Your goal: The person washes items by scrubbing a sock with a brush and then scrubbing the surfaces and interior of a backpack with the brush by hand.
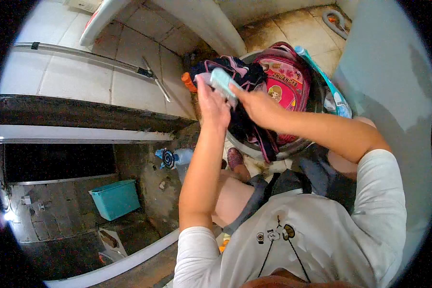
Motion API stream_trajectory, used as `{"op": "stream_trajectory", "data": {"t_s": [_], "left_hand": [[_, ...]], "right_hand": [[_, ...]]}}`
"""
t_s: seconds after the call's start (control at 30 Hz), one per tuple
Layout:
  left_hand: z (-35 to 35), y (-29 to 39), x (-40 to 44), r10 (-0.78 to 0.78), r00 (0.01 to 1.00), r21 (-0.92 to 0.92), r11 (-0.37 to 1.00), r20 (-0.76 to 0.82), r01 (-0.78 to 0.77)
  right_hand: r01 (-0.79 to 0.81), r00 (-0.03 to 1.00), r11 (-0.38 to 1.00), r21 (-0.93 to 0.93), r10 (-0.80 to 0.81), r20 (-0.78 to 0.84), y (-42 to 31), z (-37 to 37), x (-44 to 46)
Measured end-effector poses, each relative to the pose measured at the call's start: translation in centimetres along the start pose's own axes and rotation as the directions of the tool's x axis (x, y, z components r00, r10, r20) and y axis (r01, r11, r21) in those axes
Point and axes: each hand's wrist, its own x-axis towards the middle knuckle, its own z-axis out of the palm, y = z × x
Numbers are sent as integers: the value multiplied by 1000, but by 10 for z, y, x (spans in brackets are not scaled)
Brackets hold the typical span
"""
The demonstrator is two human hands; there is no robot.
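Note:
My right hand (254,105) is closed around a pale blue-green scrubbing brush (222,81), whose lower side is blurred. Right up against the brush is my left hand (213,108), its fingers stretched upward and partly hidden behind it. Below and behind both hands, dark blue cloth with pink trim (245,69) is bunched up. Beside it lies a pink and red backpack (285,86) with a cartoon girl and lettering on its front. Both bags rest in a round grey basin (293,152).
A blue-and-white packet (338,103) leans at the basin's right side. An orange object (189,81) sits by its left edge. Along the left tiled ledge lies a metal pole (96,60). Lower left stands a teal bin (115,199). A grey hose (336,24) curls at the back.

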Motion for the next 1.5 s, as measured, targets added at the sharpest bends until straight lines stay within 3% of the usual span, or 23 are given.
{"op": "stream_trajectory", "data": {"t_s": [0.03, 0.13, 0.17, 0.27, 0.33, 0.47, 0.5, 0.57, 0.63, 0.7, 0.73, 0.77, 0.83, 0.9, 1.0, 1.1, 1.13, 1.17, 1.23, 1.27, 1.3, 1.4, 1.5], "left_hand": [[8, -2, -1, -10, 999, -27, 1000, -47, 8], [-18, 9, 17, 87, 992, -150, 986, 89, -73], [-32, 8, 24, 130, 991, -202, 970, -28, -133], [-41, 16, 21, 28, 1000, -248, 968, -7, -29], [-45, 16, 23, -26, 999, -71, 997, 39, 29], [-44, -2, 31, 10, 1000, 199, 980, -5, -8], [-34, 0, 26, 9, 1000, 194, 981, -6, -8], [-15, 6, 14, -70, 997, 320, 944, -37, 78], [-12, 5, 10, -39, 999, 362, 931, -31, 48], [-17, 5, 14, -155, 988, 419, 897, -5, 142], [-24, 10, 17, -340, 934, 511, 824, 105, 243], [-25, 7, 17, -340, 934, 511, 825, 106, 243], [-25, 1, 13, -265, 958, 653, 746, 112, 130], [-25, 2, 13, -165, 978, 781, 625, 127, 4], [-35, -1, 25, 88, 958, 941, 185, 272, -284], [-30, 1, 28, 278, 947, 978, 84, 163, -193], [-23, 7, 21, 240, 964, 931, 313, 113, -187], [-24, 6, 23, 241, 964, 931, 312, 114, -188], [-21, 4, 23, 124, 992, 564, 819, 1, -103], [-18, 2, 21, 91, 996, 425, 901, 10, -87], [-19, 2, 21, 91, 996, 426, 901, 11, -87], [-12, 5, 13, -271, 960, 94, 960, 64, 264], [-13, 3, 10, -439, 879, 231, 889, 187, 395]], "right_hand": [[30, 994, 997, 68, -23, -107, 6, 3, 4], [91, 995, 995, 40, -92, 25, -8, 12, -26], [64, 989, 997, 49, -70, 132, -14, 13, -35], [31, 989, 998, 48, -38, 144, -1, 8, -29], [-24, 998, 999, 38, 26, -56, 12, 1, -14], [-188, 976, 974, 127, 200, -87, 14, -26, -1], [32, 973, 982, 188, 12, -232, 13, -15, -6], [-89, 995, 949, 302, 101, -26, -8, -14, -18], [-39, 996, 948, 316, 63, -66, -13, -15, -20], [-239, 969, 929, 281, 247, 7, -12, -30, -11], [-11, 971, 946, 323, 87, -222, -8, -30, -1], [-207, 969, 895, 396, 244, -47, 0, -38, 3], [-48, 958, 946, 321, 134, -253, 13, -35, 10], [-63, 960, 943, 327, 147, -240, 16, -28, 6], [-76, 964, 936, 343, 157, -217, 7, -22, -6], [-87, 982, 853, 514, 161, -100, -9, -16, -19], [-56, 984, 859, 510, 133, -117, -11, -12, -22], [-23, 985, 862, 506, 106, -135, -12, -9, -23], [-44, 987, 850, 524, 119, -111, -16, -9, -26], [-65, 988, 840, 539, 130, -84, -17, -9, -27], [-64, 988, 839, 540, 130, -85, -19, -13, -27], [-79, 985, 829, 554, 150, -84, -19, -15, -23], [131, 949, 835, 535, 51, -312, -10, -12, -14]]}}
